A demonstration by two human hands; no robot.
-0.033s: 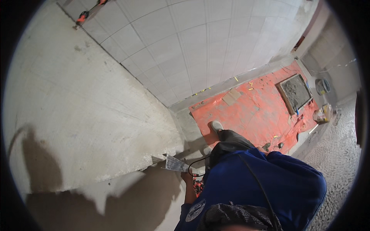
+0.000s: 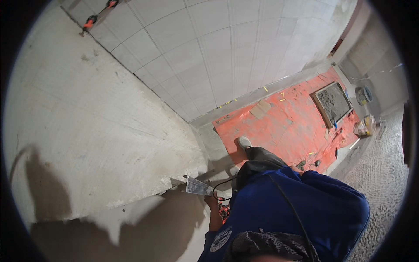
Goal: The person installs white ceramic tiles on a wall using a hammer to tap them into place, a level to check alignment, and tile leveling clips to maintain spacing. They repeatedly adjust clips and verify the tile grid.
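Note:
My left hand is closed on a putty knife with a broad, grey, flaring blade. The blade points left, toward the ragged lower edge of the bare, pale wall. A dark cable loop crosses close to that hand. Just below it, beside my body, lies a heap of small red and black pieces. Only a little of my right hand shows, by my right thigh at the end of the blue sleeve; its fingers are hidden.
Red sheeting covers the floor ahead, with a flat piece of cardboard on it. A framed tray of grey mortar lies at the right, near a bucket and a bag-like container. Large grey tiles face the far wall. A red-and-black tool sits upper left.

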